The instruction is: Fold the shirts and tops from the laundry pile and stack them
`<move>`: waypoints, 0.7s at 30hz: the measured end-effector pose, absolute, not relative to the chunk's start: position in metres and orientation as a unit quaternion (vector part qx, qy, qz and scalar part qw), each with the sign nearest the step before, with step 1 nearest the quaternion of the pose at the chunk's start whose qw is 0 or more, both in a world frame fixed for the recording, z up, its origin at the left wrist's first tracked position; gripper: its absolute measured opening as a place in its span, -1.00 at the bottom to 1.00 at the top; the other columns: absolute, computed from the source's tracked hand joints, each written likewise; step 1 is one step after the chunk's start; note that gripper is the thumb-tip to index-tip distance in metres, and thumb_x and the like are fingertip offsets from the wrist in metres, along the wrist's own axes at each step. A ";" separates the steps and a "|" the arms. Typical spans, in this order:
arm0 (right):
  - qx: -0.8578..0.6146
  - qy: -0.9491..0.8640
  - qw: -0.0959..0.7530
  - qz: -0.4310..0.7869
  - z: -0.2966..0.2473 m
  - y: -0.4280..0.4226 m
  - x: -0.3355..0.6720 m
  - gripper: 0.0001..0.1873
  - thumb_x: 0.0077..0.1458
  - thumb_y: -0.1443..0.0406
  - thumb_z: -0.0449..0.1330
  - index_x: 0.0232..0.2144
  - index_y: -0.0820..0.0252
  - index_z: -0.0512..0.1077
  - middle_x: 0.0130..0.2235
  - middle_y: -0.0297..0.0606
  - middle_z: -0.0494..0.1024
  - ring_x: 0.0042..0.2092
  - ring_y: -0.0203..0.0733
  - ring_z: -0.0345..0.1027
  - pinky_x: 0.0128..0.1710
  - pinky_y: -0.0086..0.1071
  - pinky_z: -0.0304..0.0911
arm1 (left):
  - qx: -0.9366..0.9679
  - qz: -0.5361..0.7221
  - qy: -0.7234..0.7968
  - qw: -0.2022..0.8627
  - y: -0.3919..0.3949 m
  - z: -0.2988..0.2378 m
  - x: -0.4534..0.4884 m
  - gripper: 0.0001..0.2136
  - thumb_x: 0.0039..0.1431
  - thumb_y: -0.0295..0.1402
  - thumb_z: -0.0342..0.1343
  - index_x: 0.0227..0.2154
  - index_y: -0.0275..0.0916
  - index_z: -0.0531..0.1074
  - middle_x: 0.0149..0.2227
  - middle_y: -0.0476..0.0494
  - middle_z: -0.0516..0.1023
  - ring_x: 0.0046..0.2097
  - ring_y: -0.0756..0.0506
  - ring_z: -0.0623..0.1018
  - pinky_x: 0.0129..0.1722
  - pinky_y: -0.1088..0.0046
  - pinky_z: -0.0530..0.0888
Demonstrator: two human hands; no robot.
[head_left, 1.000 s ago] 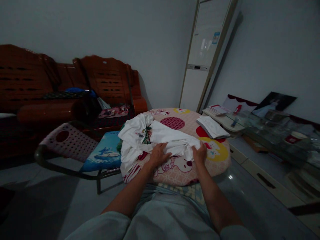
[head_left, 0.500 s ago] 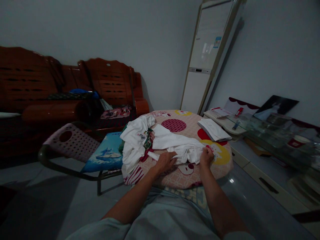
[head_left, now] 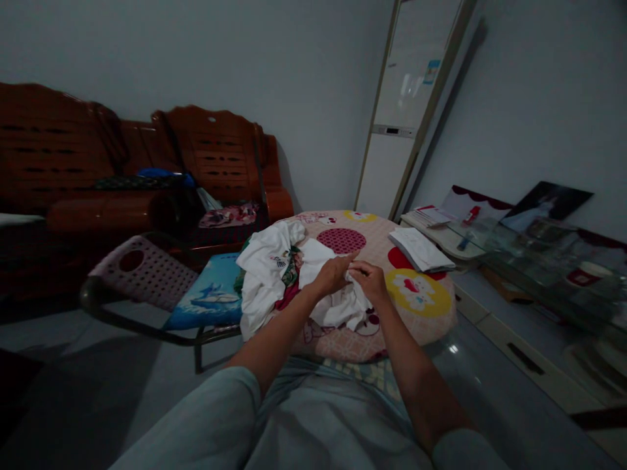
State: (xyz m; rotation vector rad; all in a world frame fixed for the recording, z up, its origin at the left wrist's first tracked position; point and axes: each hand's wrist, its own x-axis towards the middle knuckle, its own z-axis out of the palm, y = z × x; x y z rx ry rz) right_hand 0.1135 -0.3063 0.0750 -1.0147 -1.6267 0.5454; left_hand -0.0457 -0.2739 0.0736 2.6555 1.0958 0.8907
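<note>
A crumpled white garment (head_left: 337, 313) lies in front of me on the round table, and both my hands meet over its far right part. My left hand (head_left: 334, 275) comes in from the left, fingers pressed together on the cloth, their undersides hidden. Its fingertips are close against those of my right hand (head_left: 371, 282), whose bent fingers pinch a bit of the same garment. To the left sits a loose pile with a white printed shirt (head_left: 264, 264) on top. Green and dark red cloth (head_left: 292, 274) shows between the pile and the garment.
A patterned cloth (head_left: 318, 351) covers the table. Folded white cloth (head_left: 421, 250) lies at its right side. On the left stands a chair with a blue seat (head_left: 210, 294). A glass-topped cabinet (head_left: 529, 261) is at the right, wooden seats (head_left: 215, 160) behind.
My right hand has moved left and away from me, bringing the garment's right end inward. My left hand has moved forward to meet it. The garment is now more bunched.
</note>
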 end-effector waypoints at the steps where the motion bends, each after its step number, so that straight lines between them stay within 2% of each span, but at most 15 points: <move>1: -0.453 -0.661 0.554 0.227 0.070 -0.308 0.116 -0.65 -0.01 0.10 0.21 -0.25 0.22 0.56 -0.19 -0.15 0.62 -0.14 -0.08 0.48 -0.07 -0.24 0.34 | 0.869 0.274 0.406 0.071 -0.269 0.073 -0.048 -0.39 0.07 -0.44 0.21 0.22 -0.21 0.22 0.07 -0.28 0.50 0.07 -0.22 0.50 0.07 0.24 0.41; 4: -0.539 -0.610 0.545 0.200 0.048 -0.319 0.125 -0.31 -0.13 0.07 0.34 0.05 0.25 0.43 0.00 -0.05 0.56 0.01 0.04 0.43 0.01 -0.13 0.33 | 0.795 0.268 0.540 0.065 -0.256 0.077 -0.057 -0.63 0.16 -0.26 0.20 0.01 -0.27 0.41 -0.09 -0.32 0.59 -0.04 -0.24 0.57 -0.03 0.29 0.44; 6: -0.573 -0.604 0.523 0.181 0.032 -0.328 0.123 -0.24 -0.09 0.08 0.34 0.15 0.20 0.32 0.00 -0.08 0.55 0.02 0.06 0.43 -0.01 -0.10 0.36 | 0.745 0.303 0.591 0.062 -0.249 0.088 -0.063 -0.64 0.18 -0.17 0.18 -0.06 -0.31 0.45 -0.11 -0.36 0.60 -0.05 -0.26 0.57 -0.05 0.29 0.44; 8: -0.587 -0.612 0.505 0.162 0.022 -0.335 0.116 -0.40 0.06 0.10 0.29 0.12 0.13 0.34 0.00 -0.13 0.53 0.00 0.02 0.43 -0.05 -0.12 0.39 | 0.723 0.344 0.596 0.068 -0.245 0.104 -0.069 -0.64 0.17 -0.16 0.18 -0.09 -0.33 0.47 -0.11 -0.37 0.60 -0.05 -0.27 0.57 -0.05 0.30 0.43; 10: -0.592 -0.616 0.497 0.149 0.019 -0.337 0.110 -0.57 0.18 0.13 0.21 0.06 0.15 0.38 0.03 -0.16 0.48 -0.01 -0.04 0.41 -0.06 -0.13 0.40 | 0.723 0.379 0.572 0.083 -0.242 0.122 -0.074 -0.66 0.16 -0.18 0.19 -0.11 -0.32 0.50 -0.11 -0.32 0.61 -0.07 -0.24 0.57 -0.06 0.33 0.43; 13: -0.602 -0.608 0.499 0.139 0.033 -0.327 0.118 -0.64 0.25 0.15 0.16 0.03 0.17 0.39 0.07 -0.16 0.42 0.00 -0.09 0.39 -0.03 -0.13 0.38 | 0.727 0.411 0.541 0.096 -0.237 0.146 -0.086 -0.68 0.14 -0.20 0.18 -0.12 -0.30 0.53 -0.14 -0.24 0.63 -0.10 -0.21 0.57 -0.07 0.36 0.43; 15: -0.618 -0.593 0.502 0.121 0.053 -0.315 0.137 -0.72 0.22 0.20 0.17 -0.05 0.15 0.45 0.02 -0.11 0.47 0.00 -0.04 0.39 -0.01 -0.15 0.34 | 0.730 0.424 0.527 0.095 -0.234 0.159 -0.094 -0.68 0.15 -0.22 0.15 -0.10 -0.30 0.53 -0.13 -0.22 0.62 -0.10 -0.20 0.57 -0.07 0.37 0.43; 17: -0.668 -0.546 0.502 0.067 0.079 -0.300 0.162 -0.79 0.09 0.33 0.20 -0.20 0.24 0.51 -0.16 -0.01 0.54 -0.05 0.07 0.42 0.00 -0.09 0.29 | 0.733 0.432 0.517 0.091 -0.232 0.166 -0.098 -0.69 0.17 -0.25 0.09 -0.10 -0.31 0.54 -0.11 -0.22 0.62 -0.08 -0.20 0.56 -0.06 0.38 0.42; 19: -0.702 -0.487 0.520 -0.008 0.105 -0.285 0.184 -0.75 -0.03 0.38 0.15 -0.25 0.27 0.52 -0.25 -0.01 0.57 -0.08 0.11 0.42 -0.01 -0.03 0.27 | 0.737 0.431 0.512 0.093 -0.231 0.168 -0.096 -0.71 0.19 -0.28 0.05 -0.15 -0.32 0.55 -0.13 -0.22 0.62 -0.07 -0.21 0.55 -0.06 0.39 0.42; 21: -0.677 -0.453 0.580 -0.010 0.127 -0.273 0.198 -0.74 -0.10 0.37 0.14 -0.30 0.26 0.52 -0.29 -0.06 0.57 -0.14 0.08 0.44 -0.09 -0.07 0.33 | 0.739 0.422 0.515 0.102 -0.230 0.165 -0.091 -0.73 0.20 -0.28 0.03 -0.23 -0.32 0.56 -0.18 -0.22 0.63 -0.08 -0.22 0.55 -0.09 0.39 0.43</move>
